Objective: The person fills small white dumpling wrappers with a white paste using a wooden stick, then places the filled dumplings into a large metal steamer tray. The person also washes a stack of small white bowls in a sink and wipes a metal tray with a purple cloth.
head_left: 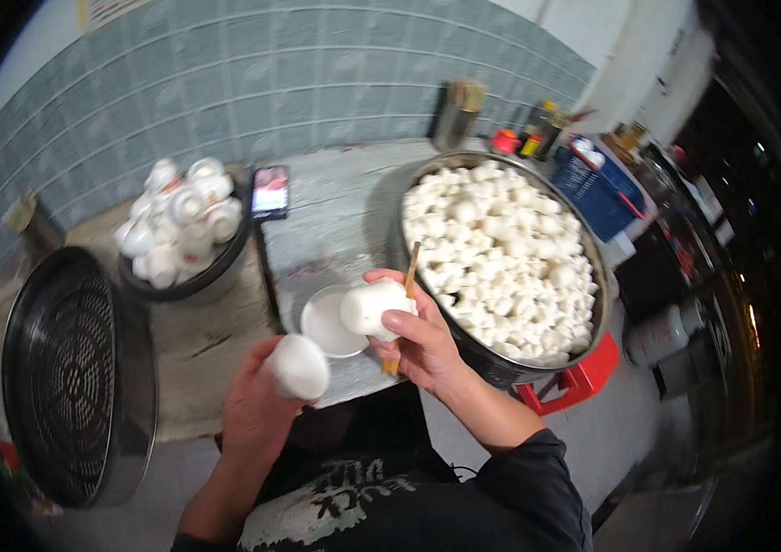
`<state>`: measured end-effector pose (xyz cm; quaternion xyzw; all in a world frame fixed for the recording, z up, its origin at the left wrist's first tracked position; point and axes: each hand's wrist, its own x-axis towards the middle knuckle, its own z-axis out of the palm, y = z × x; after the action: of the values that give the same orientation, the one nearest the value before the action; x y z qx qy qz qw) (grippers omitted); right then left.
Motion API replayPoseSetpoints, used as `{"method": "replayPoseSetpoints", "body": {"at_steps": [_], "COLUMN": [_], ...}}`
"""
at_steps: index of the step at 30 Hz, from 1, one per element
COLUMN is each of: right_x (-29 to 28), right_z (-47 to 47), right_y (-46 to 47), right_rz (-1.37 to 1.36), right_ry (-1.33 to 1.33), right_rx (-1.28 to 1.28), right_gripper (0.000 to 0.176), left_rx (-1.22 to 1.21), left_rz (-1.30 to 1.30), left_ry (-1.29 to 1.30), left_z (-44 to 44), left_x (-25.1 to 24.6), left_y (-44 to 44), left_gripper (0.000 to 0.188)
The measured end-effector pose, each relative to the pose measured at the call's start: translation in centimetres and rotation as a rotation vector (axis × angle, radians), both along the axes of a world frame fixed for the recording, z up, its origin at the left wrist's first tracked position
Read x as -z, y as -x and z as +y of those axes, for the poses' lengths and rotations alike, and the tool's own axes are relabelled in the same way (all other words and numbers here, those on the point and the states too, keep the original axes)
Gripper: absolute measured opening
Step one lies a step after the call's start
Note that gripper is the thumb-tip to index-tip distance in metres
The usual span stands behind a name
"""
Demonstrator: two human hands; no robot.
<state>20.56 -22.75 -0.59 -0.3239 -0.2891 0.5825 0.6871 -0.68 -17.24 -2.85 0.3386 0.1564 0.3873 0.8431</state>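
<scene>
My right hand [425, 338] holds a white, cup-shaped soft piece [373, 308] with its fingers, along with a thin wooden stick [412, 269] that points upward past the fingers. In my left hand [259, 407] is a small white cup [299, 367], tilted with its base or mouth toward the camera; which one I cannot tell. A white bowl [327, 324] rests on the table between and beyond the hands. To the right stands a large round metal pot [604, 303] heaped with white, lumpy pieces [508, 255].
A black tub [214, 276] piled with white cups [187, 207] stands at left, beside a black perforated steamer tray [73, 379]. A phone [270, 192] lies behind the bowl. Stick holders [458, 117], a blue basket [597, 193] and a red stool [573, 386] surround the pot.
</scene>
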Motion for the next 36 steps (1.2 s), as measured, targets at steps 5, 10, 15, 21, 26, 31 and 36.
{"method": "replayPoseSetpoints", "body": {"at_steps": [5, 10, 15, 21, 26, 31, 36], "right_x": [-1.7, -2.8, 0.0, 2.1, 2.0, 0.7, 0.0], "right_z": [-0.7, 0.8, 6.9, 13.0, 14.8, 12.1, 5.3], "right_y": [-7.8, -18.8, -28.7, -29.7, -28.6, -28.1, -17.0], "right_rz": [-0.609, -0.821, -1.411, -1.627, -1.822, -1.786, -1.583], "right_ry": [0.090, 0.232, 0.100, 0.520, 0.651, 0.326, -0.071], "right_rx": [0.424, 0.635, 0.802, 0.584, 0.450, 0.806, 0.610], "right_gripper": [0.047, 0.054, 0.070, 0.067, 0.053, 0.038, 0.028], "left_rx": [-0.056, -0.096, -0.080, -0.185, -0.224, -0.165, -0.145], "left_rz": [0.035, 0.044, 0.041, 0.091, 0.090, 0.095, 0.157], "left_ry": [0.014, 0.043, 0.071, 0.018, 0.014, 0.103, -0.042], "left_z": [1.0, 1.3, 1.5, 0.9, 1.3, 1.9, 2.1], "left_x": [1.0, 1.0, 1.2, 0.2, 0.4, 0.5, 1.3], "left_y": [0.7, 0.5, 0.6, 1.4, 2.9, 1.8, 0.5], "left_gripper": [0.037, 0.033, 0.030, 0.039, 0.041, 0.042, 0.046]}}
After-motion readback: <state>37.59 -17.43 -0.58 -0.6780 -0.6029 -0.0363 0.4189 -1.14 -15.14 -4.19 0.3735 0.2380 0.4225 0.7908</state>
